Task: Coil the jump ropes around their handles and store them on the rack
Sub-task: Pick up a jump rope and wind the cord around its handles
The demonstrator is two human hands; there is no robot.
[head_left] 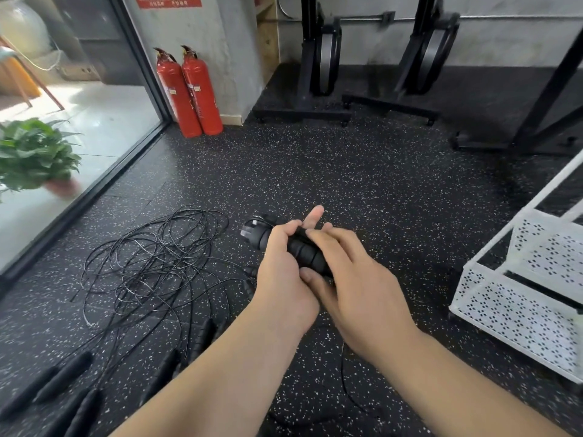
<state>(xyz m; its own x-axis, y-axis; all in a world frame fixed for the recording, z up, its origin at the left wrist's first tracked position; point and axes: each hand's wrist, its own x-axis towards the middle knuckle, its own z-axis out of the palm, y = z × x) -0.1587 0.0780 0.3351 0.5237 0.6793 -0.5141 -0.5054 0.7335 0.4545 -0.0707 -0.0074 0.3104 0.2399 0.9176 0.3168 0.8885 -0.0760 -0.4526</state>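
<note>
Your left hand (284,272) and right hand (359,288) both curl their fingers round the black jump rope handles (304,252), held above the speckled floor (378,184), between a tangle of loose ropes (151,266) and the white rack (511,298).

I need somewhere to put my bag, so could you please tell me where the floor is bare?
Bare floor lies between the fire extinguishers, the black equipment stands and the white rack. The left is crowded with tangled jump ropes and loose handles.

both hands (318,272) gripping black handles (303,250), tangled ropes (151,263) beside
</note>
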